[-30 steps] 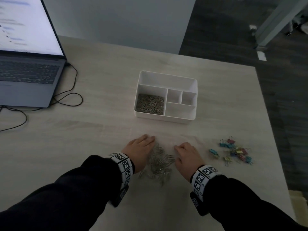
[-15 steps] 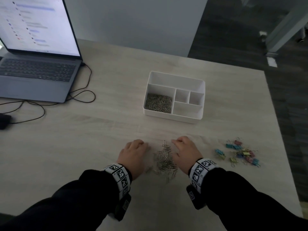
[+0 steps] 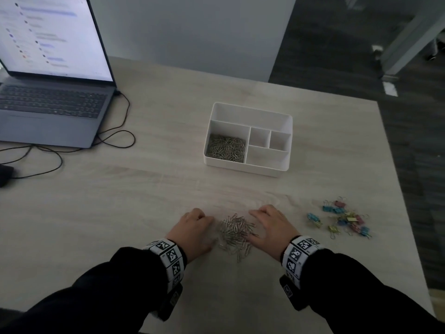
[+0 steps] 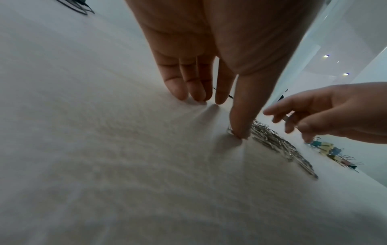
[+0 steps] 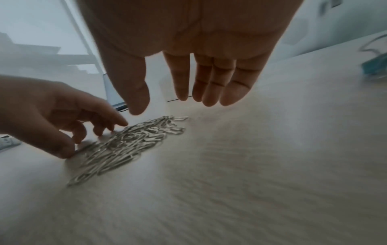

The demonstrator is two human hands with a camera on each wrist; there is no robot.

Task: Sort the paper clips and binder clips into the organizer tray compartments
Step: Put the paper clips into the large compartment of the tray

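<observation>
The loose paper clip pile lies low and centre in the head view, squarely between the left hand and the right hand. Both hands are equally near and relaxed open, holding nothing; the left thumb touches the pile's edge. The pile's long axis runs toward the organizer tray above, whose lower-left compartment already holds paper clips. The binder clips lie at right.

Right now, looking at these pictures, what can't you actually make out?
- Laptop screen text: head view, blurred and too small.
- Binder clips: head view, too small to count; right wrist view cuts them off at the edge.
- Paper clips under the left hand: its fingers hide whether any are gripped.
</observation>
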